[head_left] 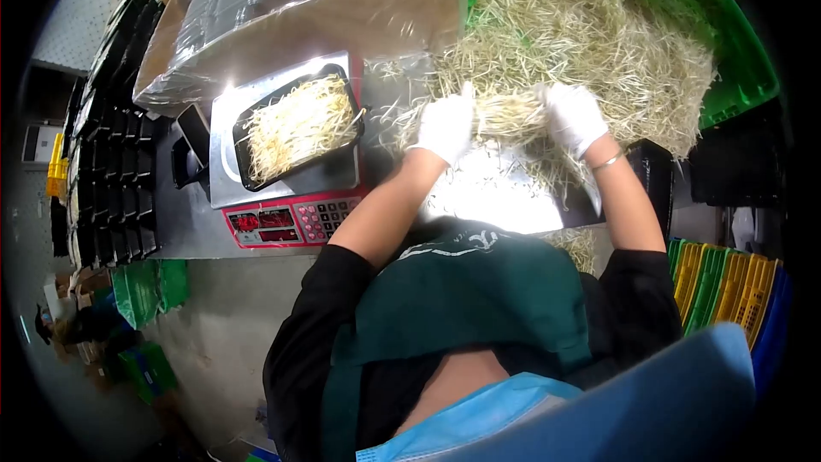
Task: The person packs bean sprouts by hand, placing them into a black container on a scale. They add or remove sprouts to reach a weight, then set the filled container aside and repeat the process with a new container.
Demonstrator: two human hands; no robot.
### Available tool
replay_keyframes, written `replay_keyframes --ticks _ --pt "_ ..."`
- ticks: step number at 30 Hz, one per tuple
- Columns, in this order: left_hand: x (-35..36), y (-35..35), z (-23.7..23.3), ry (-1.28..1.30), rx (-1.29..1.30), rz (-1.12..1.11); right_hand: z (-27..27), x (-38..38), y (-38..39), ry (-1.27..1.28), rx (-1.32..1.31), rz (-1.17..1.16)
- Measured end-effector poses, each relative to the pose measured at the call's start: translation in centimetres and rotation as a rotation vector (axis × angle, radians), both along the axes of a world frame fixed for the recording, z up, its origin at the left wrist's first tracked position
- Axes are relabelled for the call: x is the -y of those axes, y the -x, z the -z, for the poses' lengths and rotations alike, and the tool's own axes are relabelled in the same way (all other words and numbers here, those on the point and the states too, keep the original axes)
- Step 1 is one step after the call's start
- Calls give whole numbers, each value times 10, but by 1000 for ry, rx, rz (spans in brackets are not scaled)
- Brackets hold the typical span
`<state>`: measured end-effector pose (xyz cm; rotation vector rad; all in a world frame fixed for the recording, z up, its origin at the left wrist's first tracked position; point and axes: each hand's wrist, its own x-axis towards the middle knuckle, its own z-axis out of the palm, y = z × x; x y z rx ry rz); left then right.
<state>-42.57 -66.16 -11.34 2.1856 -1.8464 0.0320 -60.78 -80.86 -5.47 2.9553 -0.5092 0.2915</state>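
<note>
Both hands wear white gloves and work at the near edge of a large heap of bean sprouts (pixel 590 26). My left hand (pixel 446 127) closes on the left end of a bunch of bean sprouts (pixel 507 116). Gripping the same bunch from its right end is my right hand (pixel 574 118). Loose sprouts lie scattered on the bright metal surface (pixel 487 192) just below the hands. Left of them, a black tray (pixel 248 173) filled with bean sprouts (pixel 299 127) rests tilted on a red digital scale (pixel 295 221) with a steel plate.
A green crate (pixel 742 60) surrounds the heap at right. Behind the scale stands a plastic-wrapped box (pixel 316 26). Stacks of black trays (pixel 111 171) rise at far left. A small dark-screened device (pixel 193 133) sits beside the scale. Yellow and green crates (pixel 718 287) are at lower right.
</note>
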Motion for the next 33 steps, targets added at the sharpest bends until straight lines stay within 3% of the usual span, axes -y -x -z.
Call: replay_keyframes --ticks 1,2,3,5,6,8,10,12,13,14,16,18,19,21,22,24,25,26,28,30,33 --pt "-5 -5 10 14 34 -57 -7 9 8 -53 -39 94" --pt "-9 -8 -6 -234 -46 -123 -22 13 13 -103 -77 186" --pt "-16 -7 -1 -100 40 -116 -34 12 15 -86 -83 196" --pt "-29 0 -2 41 116 -113 -58 -4 7 -387 51 340" --pt "-35 0 -3 -2 148 -60 -59 -10 2 -377 49 335" --pt "-59 -6 -14 -35 190 -37 -61 -22 -17 -605 283 185" --pt "-104 -21 -21 -12 -163 193 -71 -33 -44 -696 273 159" --pt "-156 -39 -78 -152 -581 226 -88 -51 -73 -788 276 107" --pt "-178 -51 -64 165 -482 351 -101 -65 -90 -837 267 130" --pt "-193 -54 -92 246 -636 346 -103 -70 -106 -822 341 13" --pt "-234 -79 -109 374 -754 79 -118 -93 -138 -620 393 -146" --pt "-242 -113 -105 848 -906 -20 -122 -116 -182 -419 234 -228" --pt "-232 -130 -112 854 -904 -23 -121 -132 -203 -313 208 -403" --pt "-201 -154 -135 833 -225 -112 -95 -159 -240 -263 -22 -483" --pt "-193 -155 -142 207 -450 -219 -76 -166 -250 -217 -67 -527" --pt "-169 -161 -107 425 30 -57 -95 -168 -249 -115 -179 -564" --pt "-169 -162 -102 428 23 -55 -92 -163 -243 -122 -87 -541" --pt "-170 -160 -98 414 13 -44 -100 -156 -235 -201 -204 -452" --pt "-170 -156 -101 408 -5 -30 -92 -143 -223 -506 -191 -357" --pt "-171 -153 -120 77 -175 -81 -91 -152 -219 -503 -167 -310" --pt "-170 -160 -110 82 -209 -15 -93 -151 -216 -419 -148 -246"
